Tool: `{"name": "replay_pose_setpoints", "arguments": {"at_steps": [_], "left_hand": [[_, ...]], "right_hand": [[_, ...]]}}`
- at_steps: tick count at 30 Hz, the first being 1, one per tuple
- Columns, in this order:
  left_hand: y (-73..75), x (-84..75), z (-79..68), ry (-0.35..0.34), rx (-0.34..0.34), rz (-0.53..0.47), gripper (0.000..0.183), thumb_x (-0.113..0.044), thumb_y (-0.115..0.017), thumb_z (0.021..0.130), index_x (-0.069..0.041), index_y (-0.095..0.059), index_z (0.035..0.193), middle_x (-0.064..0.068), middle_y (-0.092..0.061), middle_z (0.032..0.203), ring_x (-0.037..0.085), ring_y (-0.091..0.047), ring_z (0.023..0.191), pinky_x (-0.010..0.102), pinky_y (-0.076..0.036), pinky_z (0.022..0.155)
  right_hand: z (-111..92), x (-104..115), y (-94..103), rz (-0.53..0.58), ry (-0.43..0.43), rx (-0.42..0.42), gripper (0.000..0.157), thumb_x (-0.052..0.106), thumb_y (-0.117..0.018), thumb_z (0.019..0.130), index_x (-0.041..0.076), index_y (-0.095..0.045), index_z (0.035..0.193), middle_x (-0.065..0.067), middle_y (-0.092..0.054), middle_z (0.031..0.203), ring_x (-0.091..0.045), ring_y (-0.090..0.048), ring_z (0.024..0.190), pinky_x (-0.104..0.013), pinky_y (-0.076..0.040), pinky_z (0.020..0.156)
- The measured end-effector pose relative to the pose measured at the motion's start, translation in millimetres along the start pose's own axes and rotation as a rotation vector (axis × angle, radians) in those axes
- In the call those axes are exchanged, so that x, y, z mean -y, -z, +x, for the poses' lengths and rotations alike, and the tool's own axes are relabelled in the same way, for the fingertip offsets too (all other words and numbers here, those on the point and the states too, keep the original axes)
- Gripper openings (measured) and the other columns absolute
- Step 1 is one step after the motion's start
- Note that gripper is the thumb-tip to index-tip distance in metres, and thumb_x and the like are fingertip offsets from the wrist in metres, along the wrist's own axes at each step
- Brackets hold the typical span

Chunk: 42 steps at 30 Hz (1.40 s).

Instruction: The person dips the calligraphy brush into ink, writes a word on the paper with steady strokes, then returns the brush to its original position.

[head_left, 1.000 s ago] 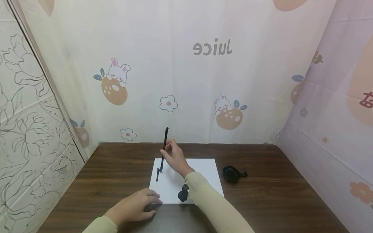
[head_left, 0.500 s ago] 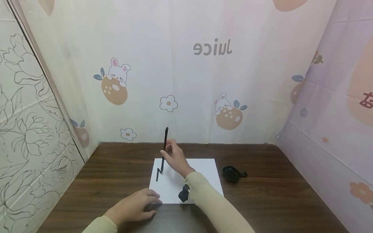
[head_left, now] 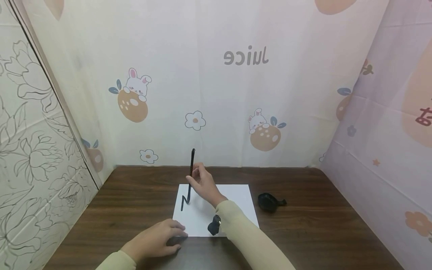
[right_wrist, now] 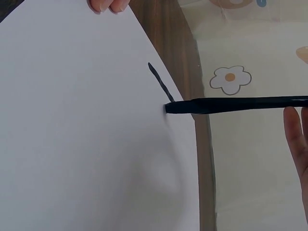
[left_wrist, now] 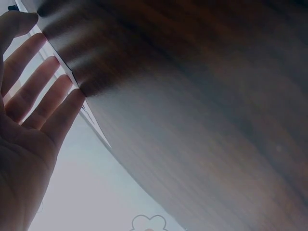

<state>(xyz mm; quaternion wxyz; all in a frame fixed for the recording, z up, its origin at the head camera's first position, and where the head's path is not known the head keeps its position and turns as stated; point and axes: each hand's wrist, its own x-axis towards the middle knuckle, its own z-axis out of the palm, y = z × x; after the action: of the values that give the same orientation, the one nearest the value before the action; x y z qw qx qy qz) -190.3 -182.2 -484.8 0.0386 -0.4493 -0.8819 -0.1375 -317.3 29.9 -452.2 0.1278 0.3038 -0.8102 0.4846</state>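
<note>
My right hand (head_left: 204, 185) pinches a slim black writing brush (head_left: 191, 165), held nearly upright over a white sheet of paper (head_left: 233, 202). The brush's dark tip meets the sheet near its far left corner, at the end of a black zigzag stroke (head_left: 182, 202). In the right wrist view the brush (right_wrist: 231, 104) comes in from the right, its tip overlapping part of the stroke (right_wrist: 160, 81). My left hand (head_left: 156, 238) lies with relaxed fingers on the sheet's near left corner; the left wrist view shows its spread fingers (left_wrist: 67, 115) at the paper's edge.
A black, round, dish-like object (head_left: 268, 202) with a short handle sits right of the paper on the brown wooden table (head_left: 314, 217). A small black device (head_left: 214, 225) is at my right sleeve. Printed curtains (head_left: 216, 90) enclose the table's back and sides.
The brush tip has moved slightly down the sheet, towards me, and the second leg of the black stroke has grown longer. The left hand has stayed in place.
</note>
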Motion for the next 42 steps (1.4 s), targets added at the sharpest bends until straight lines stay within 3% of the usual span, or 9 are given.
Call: {"name": "replay_pose_setpoints", "arguments": {"at_steps": [26,33,42], "left_hand": [[-1.0,0.6,-0.9,-0.036,-0.045,0.009,0.025,-0.022,-0.076,0.086,-0.015,-0.075,0.110,0.000,-0.066,0.113,0.014,-0.062,0.105,0.032,-0.054,0.088],[-1.8,1.2,-1.0,-0.086,-0.089,0.027,0.025,-0.021,-0.077,0.085,-0.015,-0.075,0.109,0.001,-0.066,0.111,0.015,-0.063,0.103,0.031,-0.054,0.087],[-0.6,0.6,0.2,-0.023,-0.023,-0.005,0.025,-0.023,-0.075,0.088,-0.015,-0.075,0.111,0.000,-0.066,0.114,0.014,-0.062,0.106,0.032,-0.054,0.089]], "right_hand": [[-1.8,2.1,5.4,0.001,0.016,0.025,0.031,0.018,-0.064,0.099,0.017,-0.041,0.120,0.001,-0.054,0.095,-0.012,-0.058,0.086,-0.028,-0.053,0.076],[-2.7,4.1,6.7,0.002,0.018,0.041,0.030,0.019,-0.063,0.100,0.018,-0.041,0.120,0.002,-0.054,0.095,-0.012,-0.057,0.085,-0.027,-0.052,0.074],[-2.8,2.1,8.2,-0.006,0.016,0.040,0.030,0.018,-0.064,0.099,0.017,-0.040,0.118,0.002,-0.053,0.095,-0.012,-0.056,0.085,-0.027,-0.052,0.074]]}}
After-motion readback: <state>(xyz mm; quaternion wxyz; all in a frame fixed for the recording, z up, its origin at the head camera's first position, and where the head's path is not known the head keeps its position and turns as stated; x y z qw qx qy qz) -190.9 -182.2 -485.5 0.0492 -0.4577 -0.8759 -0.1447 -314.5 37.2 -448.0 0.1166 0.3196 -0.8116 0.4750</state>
